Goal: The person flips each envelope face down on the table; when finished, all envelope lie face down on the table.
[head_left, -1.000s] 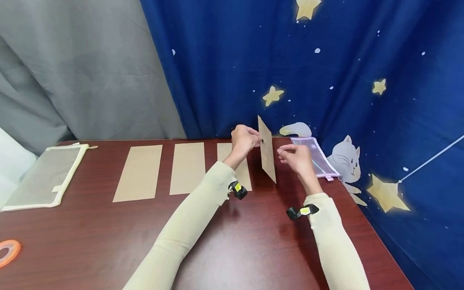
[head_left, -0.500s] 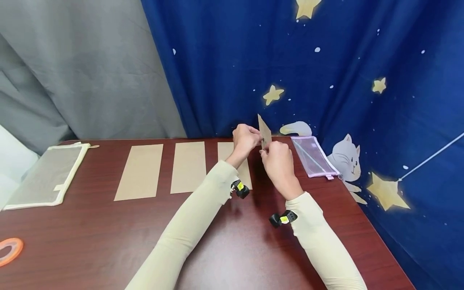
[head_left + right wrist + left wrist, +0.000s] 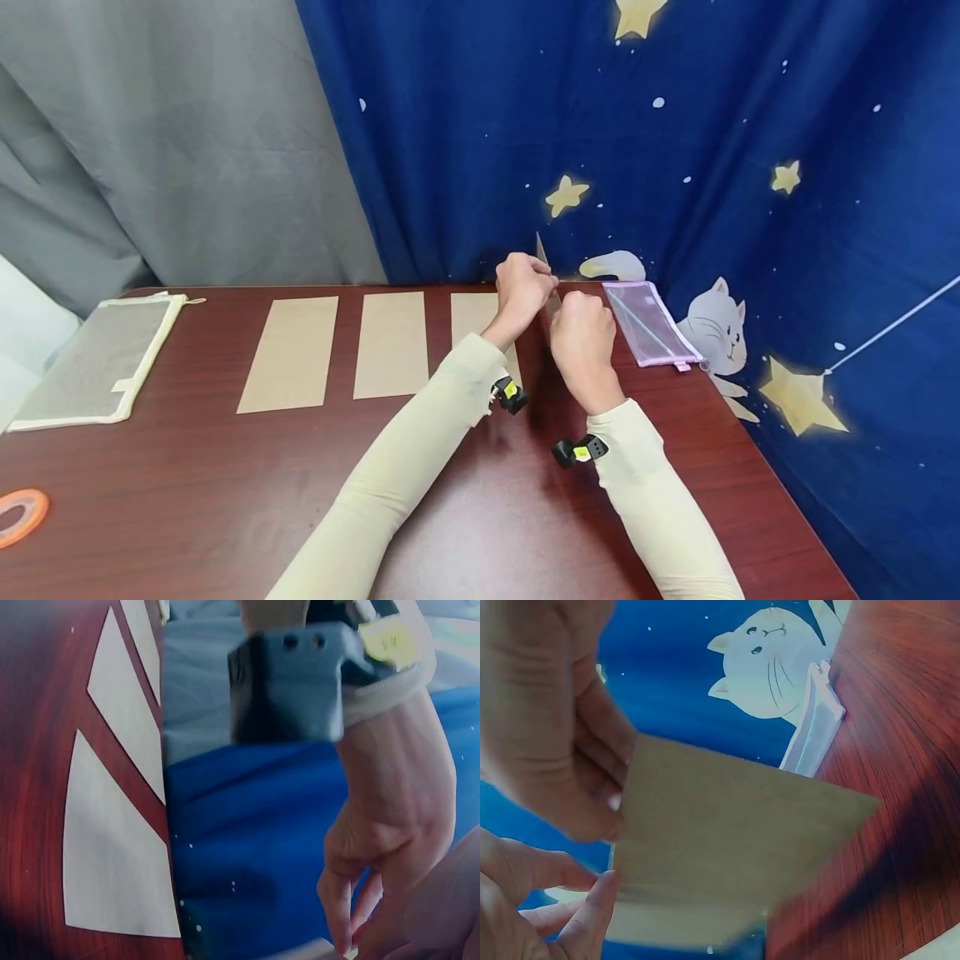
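A stiff brown paper sheet [image 3: 727, 825] is held up on edge above the table, seen as a thin sliver in the head view. My left hand [image 3: 522, 287] pinches its edge between thumb and fingers. Beside it my right hand [image 3: 582, 333] has its fingers curled at the same edge, close to the left fingertips. The left wrist view has the right hand above and the left fingers below along that edge. Three similar brown sheets lie flat in a row: a left one [image 3: 288, 354], a middle one [image 3: 390, 344] and a right one [image 3: 472, 315], the last partly covered by my left arm.
A cream-trimmed mesh pouch [image 3: 93, 358] lies at the table's left. The purple zip pouch [image 3: 647, 323] is at the back right. An orange ring-shaped thing [image 3: 21, 517] sits by the left frame edge. Grey and blue curtains [image 3: 450, 125] hang behind the table [image 3: 187, 483].
My right hand has moved left to the paper sheet's edge and curled there. My left hand has shifted slightly right, and the sheet has turned until it shows nearly edge-on.
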{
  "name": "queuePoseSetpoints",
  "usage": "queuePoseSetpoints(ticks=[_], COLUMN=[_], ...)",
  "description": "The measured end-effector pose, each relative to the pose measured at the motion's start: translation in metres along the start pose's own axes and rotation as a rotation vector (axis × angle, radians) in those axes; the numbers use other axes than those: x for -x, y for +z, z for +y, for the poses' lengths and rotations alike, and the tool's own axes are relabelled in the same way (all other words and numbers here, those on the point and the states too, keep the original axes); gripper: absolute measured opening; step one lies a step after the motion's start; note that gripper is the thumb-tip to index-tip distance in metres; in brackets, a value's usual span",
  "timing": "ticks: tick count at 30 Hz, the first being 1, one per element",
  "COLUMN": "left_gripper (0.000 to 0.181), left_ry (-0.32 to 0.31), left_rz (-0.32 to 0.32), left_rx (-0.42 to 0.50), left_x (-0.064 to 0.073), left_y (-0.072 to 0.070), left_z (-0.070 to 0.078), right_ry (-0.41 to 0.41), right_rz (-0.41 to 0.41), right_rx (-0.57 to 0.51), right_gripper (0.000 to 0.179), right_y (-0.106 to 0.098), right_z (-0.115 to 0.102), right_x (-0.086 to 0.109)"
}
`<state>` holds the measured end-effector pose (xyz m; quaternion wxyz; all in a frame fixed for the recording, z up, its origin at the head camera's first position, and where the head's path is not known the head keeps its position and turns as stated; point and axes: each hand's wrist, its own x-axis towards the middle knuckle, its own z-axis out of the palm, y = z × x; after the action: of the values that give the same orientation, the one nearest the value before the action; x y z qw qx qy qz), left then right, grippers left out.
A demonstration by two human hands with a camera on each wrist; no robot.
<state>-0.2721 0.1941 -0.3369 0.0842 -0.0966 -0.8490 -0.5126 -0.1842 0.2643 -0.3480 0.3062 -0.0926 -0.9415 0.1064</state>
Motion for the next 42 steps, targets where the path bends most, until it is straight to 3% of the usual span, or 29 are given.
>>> queuePoseSetpoints(ticks=[5, 8, 12, 17, 20, 26, 33, 39, 42], left_gripper=[0.006, 0.013, 0.021, 0.024, 0.027, 0.029, 0.022, 0.019, 0.018], left_ry=[-0.009, -0.046, -0.189, -0.432, -0.486, -0.447, -0.331, -0.240, -0.195], left_rz=[-0.019, -0.032, -0.087, -0.153, -0.164, -0.180, -0.120, -0.040, -0.008], left_rx=[0.006, 0.050, 0.138, 0.403, 0.527, 0.614, 0.547, 0.497, 0.463], left_x=[0.003, 0.005, 0.002, -0.007, -0.010, -0.013, -0.014, -0.012, -0.012], left_y=[-0.001, -0.002, 0.003, 0.010, 0.010, 0.006, -0.001, -0.009, -0.013], left_z=[-0.005, -0.014, -0.033, -0.057, -0.067, -0.071, -0.061, -0.049, -0.044], right_ry=[0.031, 0.052, 0.072, 0.071, 0.076, 0.108, 0.129, 0.113, 0.136], right_rz=[-0.019, -0.024, -0.022, -0.014, -0.015, -0.017, -0.020, -0.127, -0.197], right_rx=[0.006, -0.030, -0.070, -0.118, -0.156, -0.220, -0.301, -0.402, -0.537], right_gripper=[0.014, 0.019, 0.031, 0.030, 0.027, 0.019, 0.021, 0.028, 0.030], right_y=[-0.003, -0.009, -0.019, -0.030, -0.035, -0.037, -0.038, -0.039, -0.035], right_z=[0.009, 0.014, 0.017, 0.009, 0.001, 0.004, 0.027, 0.055, 0.069], right_x=[0.000, -0.001, -0.003, -0.004, -0.005, -0.007, -0.012, -0.020, -0.023])
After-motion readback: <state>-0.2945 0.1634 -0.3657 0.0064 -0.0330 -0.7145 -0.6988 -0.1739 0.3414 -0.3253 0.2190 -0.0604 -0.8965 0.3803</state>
